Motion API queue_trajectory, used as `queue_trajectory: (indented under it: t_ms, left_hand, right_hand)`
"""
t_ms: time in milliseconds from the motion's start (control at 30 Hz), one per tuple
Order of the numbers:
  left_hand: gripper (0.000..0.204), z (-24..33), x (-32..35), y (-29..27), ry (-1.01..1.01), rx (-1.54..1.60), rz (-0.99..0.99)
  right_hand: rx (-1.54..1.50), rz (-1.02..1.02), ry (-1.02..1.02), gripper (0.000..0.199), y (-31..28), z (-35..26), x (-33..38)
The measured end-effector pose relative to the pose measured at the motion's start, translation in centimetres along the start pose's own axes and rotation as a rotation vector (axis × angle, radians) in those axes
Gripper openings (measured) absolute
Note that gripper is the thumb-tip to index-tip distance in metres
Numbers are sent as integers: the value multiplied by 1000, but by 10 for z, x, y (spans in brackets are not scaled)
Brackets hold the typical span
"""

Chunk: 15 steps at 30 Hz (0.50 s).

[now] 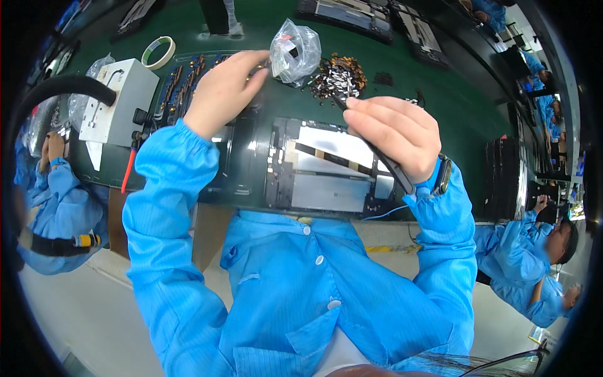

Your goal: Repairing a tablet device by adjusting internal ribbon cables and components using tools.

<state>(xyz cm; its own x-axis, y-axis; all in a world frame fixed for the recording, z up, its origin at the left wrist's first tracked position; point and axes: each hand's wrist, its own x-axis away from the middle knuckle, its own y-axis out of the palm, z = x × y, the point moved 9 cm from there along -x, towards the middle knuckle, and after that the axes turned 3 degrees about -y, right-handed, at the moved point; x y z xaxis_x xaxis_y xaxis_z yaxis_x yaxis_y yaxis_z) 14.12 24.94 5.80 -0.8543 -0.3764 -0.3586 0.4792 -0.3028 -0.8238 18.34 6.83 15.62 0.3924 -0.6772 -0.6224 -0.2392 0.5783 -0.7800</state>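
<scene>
My right hand point(399, 132) grips black tweezers point(397, 171) slantwise, their tips at the near edge of a heap of small gold, black and silver parts point(340, 76). My left hand point(227, 91) is open, palm down, with thumb and forefinger apart. Its fingertips reach the left side of a crumpled clear plastic bag point(295, 53); whether they touch it I cannot tell. Inside the bag a dark piece and a bit of red show. In front of me lies a flat, opened tablet-like device point(330, 191) with silver plates and a black frame.
A tray of dark parts with cables point(179, 94) lies partly under my left hand. Left of it stand a white box point(129, 94) and a tape roll point(158, 52). More opened devices point(352, 19) lie at the back. Dark panels point(502, 169) are stacked right. People in blue work on both sides.
</scene>
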Motion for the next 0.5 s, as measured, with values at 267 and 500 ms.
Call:
queue_trajectory:
  t_ms: [267, 500]
  left_hand:
    - [25, 14, 182, -38, -389, 733, 231]
    - [37, -138, 378, -30, -917, 1354, 955]
  right_hand:
    - [-1640, 333, 791, 21, 50, -124, 45]
    - [-2335, 98, 1517, 15, 300, -261, -38]
